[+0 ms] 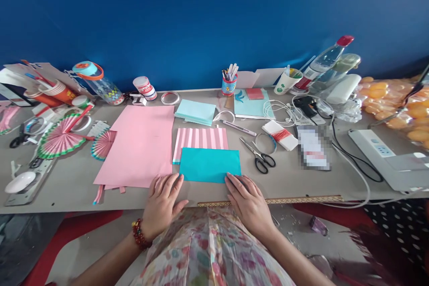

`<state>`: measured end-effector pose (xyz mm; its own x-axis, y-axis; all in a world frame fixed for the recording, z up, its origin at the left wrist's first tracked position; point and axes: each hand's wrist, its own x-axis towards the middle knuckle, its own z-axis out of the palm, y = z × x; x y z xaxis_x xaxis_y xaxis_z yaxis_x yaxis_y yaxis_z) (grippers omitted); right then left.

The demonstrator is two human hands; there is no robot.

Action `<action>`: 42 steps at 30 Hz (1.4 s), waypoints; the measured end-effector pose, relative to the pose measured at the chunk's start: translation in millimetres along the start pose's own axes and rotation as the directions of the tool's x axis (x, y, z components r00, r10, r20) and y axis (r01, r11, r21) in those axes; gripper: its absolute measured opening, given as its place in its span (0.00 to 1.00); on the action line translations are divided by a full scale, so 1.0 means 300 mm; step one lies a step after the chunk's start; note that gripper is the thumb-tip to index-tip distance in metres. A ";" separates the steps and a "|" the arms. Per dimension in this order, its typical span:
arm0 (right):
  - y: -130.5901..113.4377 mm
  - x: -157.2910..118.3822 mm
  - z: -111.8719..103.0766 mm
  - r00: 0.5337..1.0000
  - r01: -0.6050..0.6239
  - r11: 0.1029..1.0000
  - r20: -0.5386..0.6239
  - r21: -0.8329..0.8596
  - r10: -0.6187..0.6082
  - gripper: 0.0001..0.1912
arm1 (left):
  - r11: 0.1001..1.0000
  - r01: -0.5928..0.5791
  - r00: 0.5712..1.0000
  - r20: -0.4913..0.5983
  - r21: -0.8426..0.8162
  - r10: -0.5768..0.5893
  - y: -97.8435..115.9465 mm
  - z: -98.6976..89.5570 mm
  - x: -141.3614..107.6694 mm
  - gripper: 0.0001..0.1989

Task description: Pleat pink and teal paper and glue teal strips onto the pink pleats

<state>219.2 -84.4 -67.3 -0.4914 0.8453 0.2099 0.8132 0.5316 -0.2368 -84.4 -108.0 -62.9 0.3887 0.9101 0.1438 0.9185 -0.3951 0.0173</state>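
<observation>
A teal sheet of paper (210, 165) lies flat on the table in front of me, overlapping the lower part of a pink-and-white striped folded paper (201, 137). My left hand (164, 201) rests at the table's near edge, fingers stretched out, with the fingertips by the teal sheet's lower left corner and the large pink sheet (140, 143). On the other side, my right hand (250, 201) lies flat with fingertips on the teal sheet's lower right corner. Neither hand grips anything. A pair of scissors with black handles (261, 161) lies to the right of the teal sheet.
Folded paper fans (63, 136) lie at the left. Light blue papers (195, 111), a pen cup (229, 85) and a white cable (281, 114) sit farther back. A phone (313, 147) and a power strip (378, 152) are on the right. A patterned ruler-like strip (301, 199) lies along the front edge.
</observation>
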 end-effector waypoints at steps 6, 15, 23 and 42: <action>0.001 0.000 0.002 1.000 -0.006 1.000 0.002 0.017 0.006 0.23 | 1.000 0.009 1.000 -0.017 0.007 -0.009 0.001 0.006 -0.023 0.31; 0.001 0.031 -0.035 1.000 0.029 0.999 -0.006 0.022 -0.029 0.17 | 0.977 0.093 0.971 -0.200 -0.193 -0.132 -0.022 0.017 -0.028 0.22; -0.075 0.195 -0.032 0.973 0.123 0.992 0.192 0.038 -0.128 0.05 | 0.960 0.099 0.976 -0.162 -0.262 -0.145 -0.022 -0.008 0.013 0.14; -0.028 0.258 -0.069 0.960 -0.261 0.789 0.235 0.556 0.151 0.04 | 0.787 -0.044 0.982 -0.170 -0.615 -0.077 0.072 -0.052 0.112 0.10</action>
<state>180.8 -24.6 -29.4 -0.4221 0.9047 -0.0576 0.5967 0.2294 -0.7690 -52.5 -87.8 -42.2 0.2984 0.9034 0.3080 0.6609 -0.4284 0.6162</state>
